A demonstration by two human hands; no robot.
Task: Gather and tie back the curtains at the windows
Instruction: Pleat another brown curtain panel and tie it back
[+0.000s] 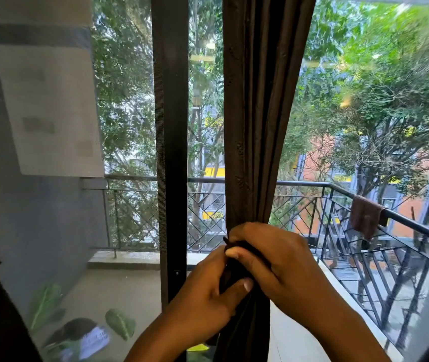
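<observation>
Fingers of left hand [209, 299] and right hand [268, 257] clench the gathered curtain [258, 126] — tie hidden.

Balcony floor [119, 288] seen through the glass, pale and bare in the middle. Green leaves [119, 323] lie near its left corner

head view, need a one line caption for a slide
Both hands, left hand and right hand, grip the gathered dark curtain at a window overlooking a balcony railing.

Curtain [258, 113] hangs right of the window frame [170, 126], railing [338, 205] behind.
</observation>
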